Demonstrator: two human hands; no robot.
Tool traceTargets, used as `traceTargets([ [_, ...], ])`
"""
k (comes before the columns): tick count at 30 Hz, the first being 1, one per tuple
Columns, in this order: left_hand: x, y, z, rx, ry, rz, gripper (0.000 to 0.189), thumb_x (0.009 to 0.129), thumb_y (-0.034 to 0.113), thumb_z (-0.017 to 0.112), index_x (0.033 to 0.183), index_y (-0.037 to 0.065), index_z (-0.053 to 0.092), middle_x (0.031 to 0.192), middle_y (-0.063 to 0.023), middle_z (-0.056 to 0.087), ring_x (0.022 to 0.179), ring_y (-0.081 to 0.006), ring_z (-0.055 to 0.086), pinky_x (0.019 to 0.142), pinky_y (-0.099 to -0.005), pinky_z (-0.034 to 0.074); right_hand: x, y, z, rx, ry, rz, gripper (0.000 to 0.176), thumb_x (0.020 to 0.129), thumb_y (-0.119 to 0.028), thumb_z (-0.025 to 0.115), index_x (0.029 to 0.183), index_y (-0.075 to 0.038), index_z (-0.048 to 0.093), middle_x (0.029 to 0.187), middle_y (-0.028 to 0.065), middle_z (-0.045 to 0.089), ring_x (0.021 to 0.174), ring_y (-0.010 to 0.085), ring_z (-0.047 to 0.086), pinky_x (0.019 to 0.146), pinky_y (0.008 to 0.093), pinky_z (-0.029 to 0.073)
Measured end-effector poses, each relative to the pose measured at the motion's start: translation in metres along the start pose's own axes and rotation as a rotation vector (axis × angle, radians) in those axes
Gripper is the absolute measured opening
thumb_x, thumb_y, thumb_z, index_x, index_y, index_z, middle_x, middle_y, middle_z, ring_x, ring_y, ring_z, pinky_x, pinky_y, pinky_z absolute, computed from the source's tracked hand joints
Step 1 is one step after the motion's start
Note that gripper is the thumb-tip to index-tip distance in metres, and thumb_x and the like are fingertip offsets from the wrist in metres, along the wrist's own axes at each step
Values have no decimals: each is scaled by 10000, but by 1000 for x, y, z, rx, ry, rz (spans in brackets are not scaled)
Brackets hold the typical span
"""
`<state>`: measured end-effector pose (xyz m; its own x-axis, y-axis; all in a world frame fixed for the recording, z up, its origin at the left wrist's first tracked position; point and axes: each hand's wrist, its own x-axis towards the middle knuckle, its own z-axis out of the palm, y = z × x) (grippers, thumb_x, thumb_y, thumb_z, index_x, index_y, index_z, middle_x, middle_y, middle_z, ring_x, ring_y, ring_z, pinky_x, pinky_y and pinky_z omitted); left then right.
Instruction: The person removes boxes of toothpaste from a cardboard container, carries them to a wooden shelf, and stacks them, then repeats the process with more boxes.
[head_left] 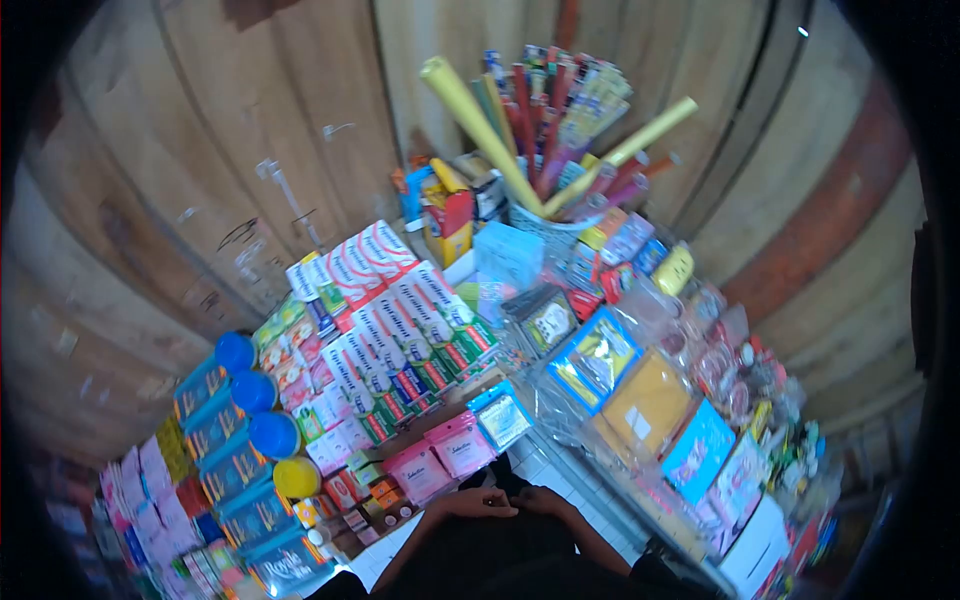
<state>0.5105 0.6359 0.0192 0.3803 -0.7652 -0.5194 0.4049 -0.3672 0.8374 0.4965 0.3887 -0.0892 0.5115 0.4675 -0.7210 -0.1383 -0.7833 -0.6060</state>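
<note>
Pink packets (440,461) just beyond hands (508,502), seemingly empty

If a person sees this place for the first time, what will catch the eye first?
Probably the tall pale-yellow rolls fanning from a light-blue basket against the wooden wall. Next, the round blue lids at left, and the stacked white-and-red toothpaste boxes in the middle.

bare left hand (480,502): loosely curled, fingertips near bare right hand (538,499). bare left forearm (408,548), bare right forearm (594,542) spread apart behind the fingers.
</note>
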Motion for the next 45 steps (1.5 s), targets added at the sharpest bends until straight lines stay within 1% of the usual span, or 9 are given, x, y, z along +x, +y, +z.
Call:
traceTargets([
  [9, 16, -72, 17, 485, -249, -191, 621, 824, 677, 649, 958, 71, 661, 912, -57, 637, 875, -147, 595, 774, -295, 480, -32, 27, 125, 394, 579, 439, 484, 850, -539, 638, 978, -79, 712, 973, 179, 716, 966, 354, 677, 872, 443, 522],
  [12, 10, -54, 23, 476, -344, -166, 618, 808, 678, 668, 937, 74, 657, 909, -48, 638, 860, -154, 599, 765, -296, 489, -51, 41, 169, 531, 649, 532, 462, 870, -533, 604, 1026, -113, 720, 1047, 193, 704, 1034, 359, 658, 923, 432, 510],
  [21, 90, -148, 56, 787, -712, -383, 627, 803, 668, 682, 870, 46, 712, 809, -57, 677, 709, -140, 605, 694, -305, 494, -97, 89, 349, 884, 784, 832, 473, 859, -503, 607, 1091, -105, 712, 1117, 179, 693, 1082, 356, 639, 940, 442, 501],
  [24, 113, -174, 85, 840, -741, -421, 580, 778, 606, 752, 945, 52, 712, 826, -38, 675, 769, -161, 622, 705, -307, 501, -128, 86, 391, 1093, 785, 883, 497, 845, -507, 614, 1143, -116, 688, 1196, 169, 664, 1137, 343, 616, 963, 444, 490],
  [30, 132, -169, 165, 978, -479, -33, 584, 701, 565, 828, 901, 39, 672, 817, -79, 671, 733, -168, 629, 685, -305, 507, -159, 81, 501, 1395, 1030, 1035, 520, 823, -522, 625, 1092, -81, 682, 1144, 181, 679, 1105, 351, 628, 948, 432, 494],
  [33, 156, -169, 200, 1129, -251, -86, 596, 701, 533, 843, 917, 14, 646, 772, -113, 674, 724, -186, 654, 645, -326, 512, -150, 75, 558, 1564, 1161, 1131, 477, 806, -534, 641, 998, -102, 708, 1076, 161, 705, 1068, 349, 642, 952, 414, 493],
  [35, 169, -164, 222, 1160, -316, -173, 628, 722, 590, 791, 938, 18, 647, 819, -138, 686, 785, -224, 666, 710, -342, 519, -132, 71, 591, 1650, 1231, 1177, 476, 806, -515, 667, 963, -68, 714, 914, 136, 727, 878, 276, 701, 818, 384, 548],
  [38, 197, -163, 252, 1210, -398, -259, 665, 757, 656, 717, 970, 29, 652, 892, -177, 702, 884, -280, 681, 796, -367, 524, -119, 61, 616, 1935, 1257, 1081, 463, 810, -475, 693, 952, -35, 720, 743, 86, 717, 651, 193, 697, 633, 331, 563],
  [45, 273, -157, 307, 1408, -665, -168, 509, 854, 539, 651, 1062, 75, 671, 1019, -254, 693, 1046, -381, 661, 881, -429, 517, -133, 49, 585, 1942, 1399, 1232, 462, 782, -477, 691, 974, -59, 728, 932, 180, 725, 881, 334, 702, 812, 421, 559],
])
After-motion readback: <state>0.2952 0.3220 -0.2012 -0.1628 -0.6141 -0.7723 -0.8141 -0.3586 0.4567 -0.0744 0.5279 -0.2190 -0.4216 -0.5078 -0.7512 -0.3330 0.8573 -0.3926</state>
